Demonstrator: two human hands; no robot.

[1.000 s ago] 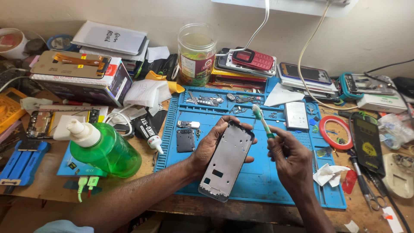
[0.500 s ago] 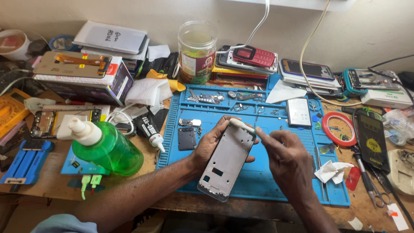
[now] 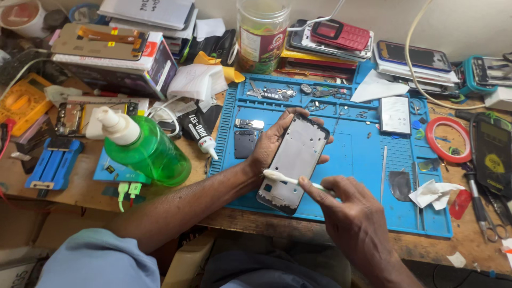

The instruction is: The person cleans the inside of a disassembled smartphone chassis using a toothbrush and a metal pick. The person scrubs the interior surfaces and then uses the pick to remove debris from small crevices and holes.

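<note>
Over the blue repair mat [image 3: 368,176], the left hand [image 3: 272,141] has its grip closed around a grey phone frame [image 3: 293,162], tilted above the mat's near half. The right hand [image 3: 352,213] pinches a white toothbrush [image 3: 290,180], bristles touching the frame's lower end. Left of the mat stands a green bottle [image 3: 146,152].

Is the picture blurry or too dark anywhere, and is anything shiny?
In the head view, light is soft and even, with weak shadows. The left hand holding the phone frame looks sharp, and so does the right hand with the brush. The green bottle shows small bright glints. The blue sleeve at the bottom edge looks soft.
</note>
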